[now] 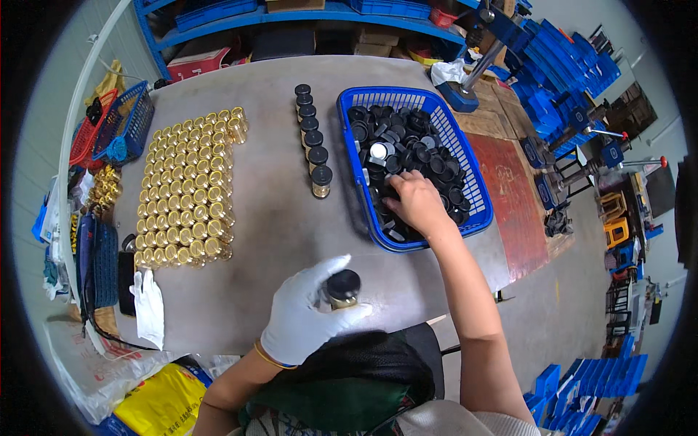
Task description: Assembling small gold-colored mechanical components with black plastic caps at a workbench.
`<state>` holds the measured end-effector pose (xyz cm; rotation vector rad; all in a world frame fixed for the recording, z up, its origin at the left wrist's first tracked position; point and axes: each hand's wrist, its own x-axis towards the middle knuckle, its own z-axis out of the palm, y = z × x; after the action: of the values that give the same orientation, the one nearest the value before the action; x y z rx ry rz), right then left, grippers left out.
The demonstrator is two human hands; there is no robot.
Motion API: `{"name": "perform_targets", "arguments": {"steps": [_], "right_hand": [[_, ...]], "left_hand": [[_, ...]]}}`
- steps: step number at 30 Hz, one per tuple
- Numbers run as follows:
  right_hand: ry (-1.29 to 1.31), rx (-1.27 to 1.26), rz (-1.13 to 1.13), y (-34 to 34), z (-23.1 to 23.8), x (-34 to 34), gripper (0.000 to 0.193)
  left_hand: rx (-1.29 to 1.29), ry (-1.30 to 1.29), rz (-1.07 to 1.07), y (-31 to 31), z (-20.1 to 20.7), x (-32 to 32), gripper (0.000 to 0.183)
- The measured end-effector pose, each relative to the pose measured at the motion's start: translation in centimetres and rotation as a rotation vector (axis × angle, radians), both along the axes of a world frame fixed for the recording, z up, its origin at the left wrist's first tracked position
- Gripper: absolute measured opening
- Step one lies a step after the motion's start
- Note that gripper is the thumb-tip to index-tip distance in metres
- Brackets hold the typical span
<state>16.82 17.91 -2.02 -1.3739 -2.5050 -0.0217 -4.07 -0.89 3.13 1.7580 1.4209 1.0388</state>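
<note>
My left hand (302, 309), in a white glove, curves its fingers and thumb round a small jar with a black cap (343, 284) near the table's front edge. The bare right hand (416, 201) reaches into a blue plastic basket (480, 207) filled with loose black caps (414, 149). Its fingers are bent down among the caps, and what they grip is hidden. Between the basket and the middle of the table runs a row of several capped jars (315, 155). To the left stands a large block of small clear jars with gold rims (185, 189).
A white glove (149, 309) and a dark phone (125, 283) lie at the table's left edge. Beyond them are red and blue baskets (123, 123). At the far right corner stands a press (465, 91). A blue shelf (291, 18) runs along the back.
</note>
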Motion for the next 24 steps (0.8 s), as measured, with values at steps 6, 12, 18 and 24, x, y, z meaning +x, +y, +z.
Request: {"name": "perform_targets", "arguments": {"steps": [6, 12, 18, 24], "right_hand": [[0.27, -0.14, 0.032, -2.9, 3.5, -0.4, 0.03], [1.178, -1.38, 0.464, -10.3, 4.8, -0.7, 0.032], [0.992, -1.159, 0.264, -12.1, 4.3, -1.8, 0.037], [1.078, -1.019, 0.302, -12.9, 4.8, -2.3, 0.044]], "left_hand": [[-0.451, -1.108, 0.193, 0.6, -1.9, -0.9, 0.03], [-0.492, -1.263, 0.219, 0.7, -3.2, -0.8, 0.023], [-0.409, -1.093, 0.147, 0.2, -3.3, -0.5, 0.024], [-0.235, -0.909, 0.139, -0.2, -3.6, -0.2, 0.03]]}}
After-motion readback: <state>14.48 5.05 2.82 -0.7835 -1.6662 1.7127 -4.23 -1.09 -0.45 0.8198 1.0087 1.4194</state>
